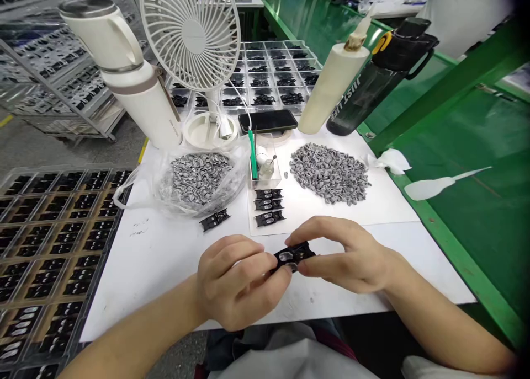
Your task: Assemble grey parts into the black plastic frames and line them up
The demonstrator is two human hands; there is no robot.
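Note:
Between both hands, above the front of the white table (165,279), is a small black plastic part (293,254) with pale oval insets. My left hand (240,277) pinches its left end between thumb and fingers. The thumb and fingers of my right hand (348,255) grip its right end. Several similar black parts (269,204) lie in a short column just beyond the hands, and a single black part (215,220) rests to their left. A plastic bag (161,194) full of small grey pieces (199,175) lies behind that one; a loose heap of grey pieces (331,172) is at right.
A clear box (271,175) holds a green-handled tool (252,155). Behind stand a white fan (192,37), white tumbler (141,100), phone (268,121), cream bottle (327,89) and black bottle (364,86). Trays of black parts (53,246) fill the left side; a green frame (447,108) borders the right.

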